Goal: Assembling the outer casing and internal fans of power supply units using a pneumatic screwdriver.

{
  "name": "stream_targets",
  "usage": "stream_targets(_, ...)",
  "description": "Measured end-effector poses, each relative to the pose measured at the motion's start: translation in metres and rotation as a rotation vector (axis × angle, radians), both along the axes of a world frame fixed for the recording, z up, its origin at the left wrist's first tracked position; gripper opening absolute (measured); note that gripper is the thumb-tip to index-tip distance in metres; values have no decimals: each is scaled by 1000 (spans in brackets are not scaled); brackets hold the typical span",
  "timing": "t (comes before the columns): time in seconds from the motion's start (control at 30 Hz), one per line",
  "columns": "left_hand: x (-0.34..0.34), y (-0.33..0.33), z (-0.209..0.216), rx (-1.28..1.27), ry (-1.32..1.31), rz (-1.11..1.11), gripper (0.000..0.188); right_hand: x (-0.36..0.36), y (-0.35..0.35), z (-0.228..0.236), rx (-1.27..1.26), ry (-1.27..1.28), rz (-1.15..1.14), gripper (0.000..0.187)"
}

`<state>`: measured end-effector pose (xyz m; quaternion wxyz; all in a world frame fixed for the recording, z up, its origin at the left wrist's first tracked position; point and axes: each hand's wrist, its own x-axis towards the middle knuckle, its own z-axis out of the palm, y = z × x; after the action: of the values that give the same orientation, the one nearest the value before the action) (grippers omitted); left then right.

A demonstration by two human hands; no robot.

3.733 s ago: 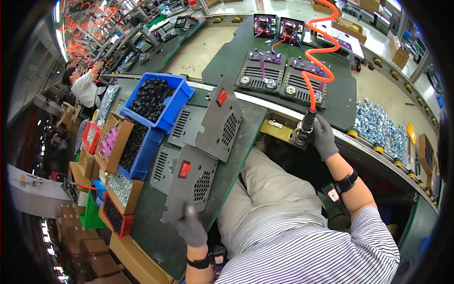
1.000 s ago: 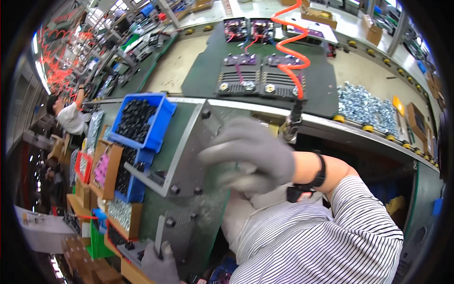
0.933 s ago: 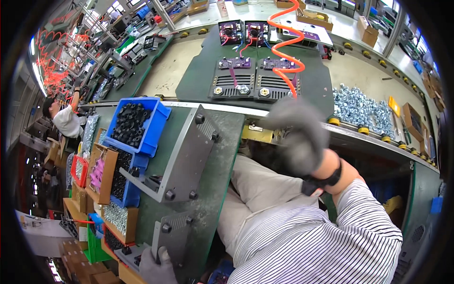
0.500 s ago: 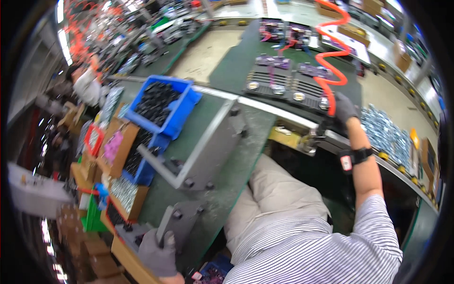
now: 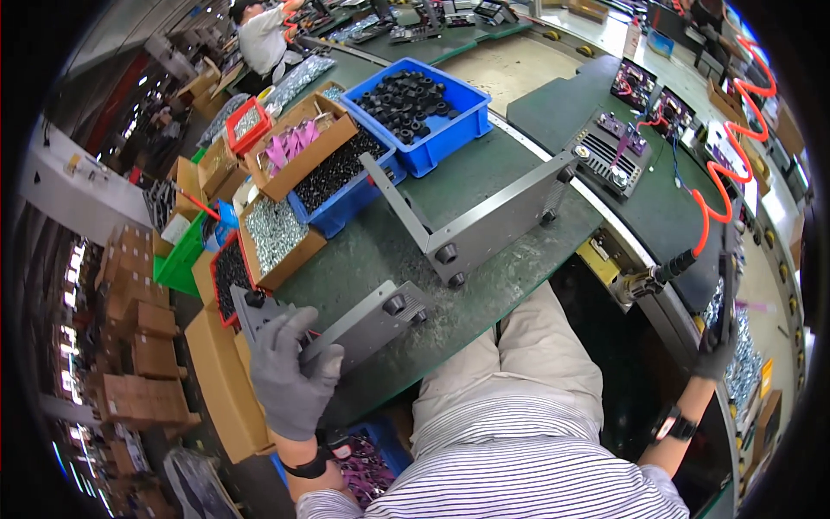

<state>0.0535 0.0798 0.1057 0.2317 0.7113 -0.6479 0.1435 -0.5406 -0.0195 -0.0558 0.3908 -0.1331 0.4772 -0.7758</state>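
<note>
My left hand (image 5: pixel 294 376), in a grey glove, grips the near edge of a small grey metal casing (image 5: pixel 359 324) with black round feet; thumb and fingers lie on either side of the sheet. Beyond it on the green bench a larger grey metal casing (image 5: pixel 501 221), also with black feet, stands on edge. Far out to the right, my gloved right hand (image 5: pixel 718 346) is closed on a long dark tool (image 5: pixel 728 277), whose kind I cannot make out. Left of that hand, the red coiled hose (image 5: pixel 722 186) ends in a black fitting (image 5: pixel 677 266) at a metal holder (image 5: pixel 638 285).
Blue bins (image 5: pixel 437 160) hold black rubber feet and small black parts. Cardboard boxes (image 5: pixel 298 259) carry silvery screws and pink pieces. On the line to the right lies a black slotted unit (image 5: pixel 616 156) with wired boards. Another person (image 5: pixel 259 39) stands at the far left.
The view has swung to the left. My right hand has moved away from the hose end, out to the right and nearer me. My left hand stays at the small casing.
</note>
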Motion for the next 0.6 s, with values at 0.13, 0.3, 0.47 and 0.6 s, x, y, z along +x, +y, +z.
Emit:
stream_targets(0.13,9,6,4,48,-27,-11,46,6,32,43,-167,155,-70,33)
stream_targets(0.3,12,4,-4,235,6,5,38,96,2,106,-301,216,-65,28)
stream_targets(0.47,23,18,-6,365,-59,-8,35,240,-49,173,-463,391,576,33)
stream_targets(0.6,32,39,-7,383,-176,18,36,350,-75,201,-576,861,870,39)
